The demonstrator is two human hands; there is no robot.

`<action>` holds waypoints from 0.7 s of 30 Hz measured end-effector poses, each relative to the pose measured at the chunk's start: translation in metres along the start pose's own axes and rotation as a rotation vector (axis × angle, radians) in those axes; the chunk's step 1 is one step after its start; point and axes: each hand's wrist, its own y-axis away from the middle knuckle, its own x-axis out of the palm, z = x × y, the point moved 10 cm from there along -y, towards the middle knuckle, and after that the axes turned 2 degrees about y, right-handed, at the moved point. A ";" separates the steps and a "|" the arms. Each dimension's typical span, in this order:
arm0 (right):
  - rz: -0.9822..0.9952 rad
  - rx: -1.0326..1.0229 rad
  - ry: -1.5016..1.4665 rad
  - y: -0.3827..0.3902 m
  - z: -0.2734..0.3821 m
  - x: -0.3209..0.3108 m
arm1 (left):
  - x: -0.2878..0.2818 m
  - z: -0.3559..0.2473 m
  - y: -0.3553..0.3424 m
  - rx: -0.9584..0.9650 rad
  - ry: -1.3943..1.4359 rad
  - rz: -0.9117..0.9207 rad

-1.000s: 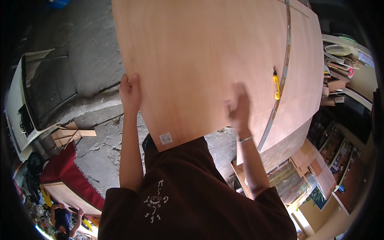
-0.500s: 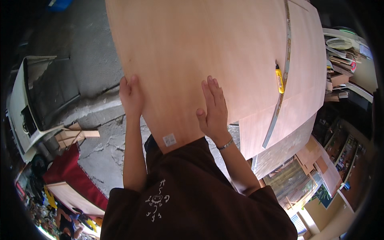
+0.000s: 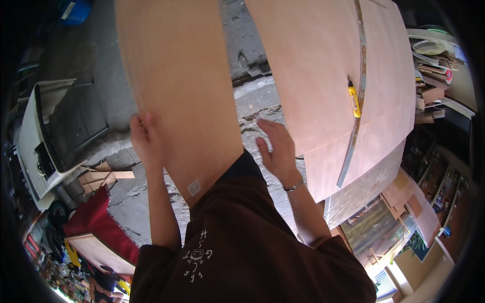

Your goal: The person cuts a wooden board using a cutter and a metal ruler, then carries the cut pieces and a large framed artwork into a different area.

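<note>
A long light-brown plywood panel (image 3: 184,96) with a small pale label near its near end lies in front of me, that end against my body. My left hand (image 3: 146,140), slightly blurred, grips its left edge. My right hand (image 3: 279,155) is apart from the panel, fingers loosely bent and nothing in them, beside the left edge of a larger plywood sheet (image 3: 313,76). On that sheet rests a long, rust-marked metal straightedge (image 3: 359,76). A yellow utility knife (image 3: 353,101) lies against it.
Rough concrete ground (image 3: 260,103) shows between panel and sheet. At left are a white-edged, dark-faced piece (image 3: 43,146), wood scraps (image 3: 103,177) and a red cloth-like sheet (image 3: 93,212). Stacked boards and clutter (image 3: 432,93) stand at right. Part of a person shows lower left.
The panel has swung left, away from the larger sheet, and a gap has opened between them. My left hand moved left with it; my right hand came off the wood surface, moving right.
</note>
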 end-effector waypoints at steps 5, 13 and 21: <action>-0.250 0.306 0.001 0.061 -0.090 -0.063 | -0.071 0.026 -0.001 -0.023 0.195 -0.155; -0.245 0.626 0.045 0.065 -0.123 -0.103 | -0.174 -0.016 -0.028 0.029 0.420 -0.438; -0.070 0.387 -0.642 -0.054 -0.069 -0.045 | -0.157 -0.063 -0.106 0.114 0.828 -0.315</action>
